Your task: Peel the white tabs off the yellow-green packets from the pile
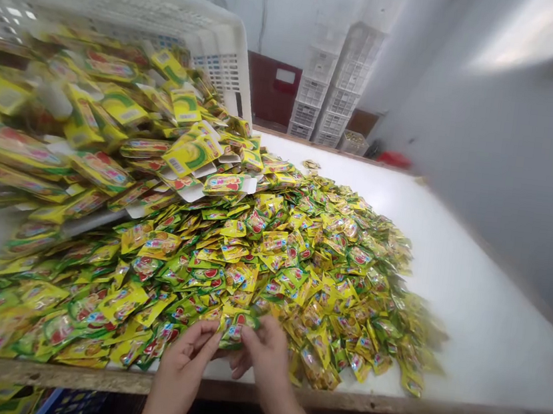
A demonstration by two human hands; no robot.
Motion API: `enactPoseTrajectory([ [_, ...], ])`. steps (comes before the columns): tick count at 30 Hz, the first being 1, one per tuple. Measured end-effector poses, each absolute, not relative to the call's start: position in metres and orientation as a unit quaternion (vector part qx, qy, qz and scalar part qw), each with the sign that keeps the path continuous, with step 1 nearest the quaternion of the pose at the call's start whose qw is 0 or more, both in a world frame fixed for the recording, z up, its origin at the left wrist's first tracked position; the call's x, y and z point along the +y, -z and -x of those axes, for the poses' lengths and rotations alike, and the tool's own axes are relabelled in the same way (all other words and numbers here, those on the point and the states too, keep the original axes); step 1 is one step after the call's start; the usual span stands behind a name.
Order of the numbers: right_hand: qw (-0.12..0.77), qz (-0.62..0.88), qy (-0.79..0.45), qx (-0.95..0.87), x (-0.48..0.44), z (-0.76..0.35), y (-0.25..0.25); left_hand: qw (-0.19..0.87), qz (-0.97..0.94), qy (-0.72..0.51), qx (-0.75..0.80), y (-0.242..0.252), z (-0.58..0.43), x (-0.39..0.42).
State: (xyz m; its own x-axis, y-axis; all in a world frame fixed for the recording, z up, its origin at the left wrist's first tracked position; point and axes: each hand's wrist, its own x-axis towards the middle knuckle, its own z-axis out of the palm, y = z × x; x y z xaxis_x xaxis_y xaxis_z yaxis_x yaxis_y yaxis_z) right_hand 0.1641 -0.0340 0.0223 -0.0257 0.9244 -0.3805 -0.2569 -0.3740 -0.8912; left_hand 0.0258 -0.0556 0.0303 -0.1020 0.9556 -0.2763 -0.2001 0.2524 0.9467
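My left hand (192, 352) pinches the left edge of a small green and yellow candy packet (234, 329). On its other side, my right hand (263, 352) has thumb and fingers closed on the same packet, just above the table's front edge. Red fruit and coloured lettering show on the packet's face. A wide heap of similar green and yellow packets (295, 256) lies right behind and around both hands. Whether a second packet sits under my fingers, I cannot tell.
A white plastic crate (245, 75) lies tipped at the left, spilling yellow folded cartons (192, 153) over the heap. The white table (476, 305) has a wooden front edge (373, 403). Stacked crates (341, 94) stand behind. A blue crate (73, 405) with packets is below left.
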Motion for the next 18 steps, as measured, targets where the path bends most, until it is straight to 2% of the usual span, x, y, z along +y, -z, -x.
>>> enactPoseTrajectory([
  [5, 0.443, 0.557, -0.556, -0.430, -0.039, -0.164, -0.021, 0.626, -0.304, -0.489, 0.525, -0.036, -0.036, -0.056],
  [11, 0.461, 0.585, -0.469, -0.474, -0.046, -0.157, -0.019, 0.557, -0.304, -0.539, 0.553, -0.033, -0.035, -0.052],
  [15, 0.458, 0.548, -0.515, -0.474, -0.043, -0.154, -0.012, 0.596, -0.265, -0.536, 0.537, -0.021, -0.030, -0.056],
  [18, 0.411, 0.557, -0.500, -0.521, -0.039, -0.165, -0.005, 0.575, -0.398, -0.469, 0.540, -0.019, -0.018, -0.050],
])
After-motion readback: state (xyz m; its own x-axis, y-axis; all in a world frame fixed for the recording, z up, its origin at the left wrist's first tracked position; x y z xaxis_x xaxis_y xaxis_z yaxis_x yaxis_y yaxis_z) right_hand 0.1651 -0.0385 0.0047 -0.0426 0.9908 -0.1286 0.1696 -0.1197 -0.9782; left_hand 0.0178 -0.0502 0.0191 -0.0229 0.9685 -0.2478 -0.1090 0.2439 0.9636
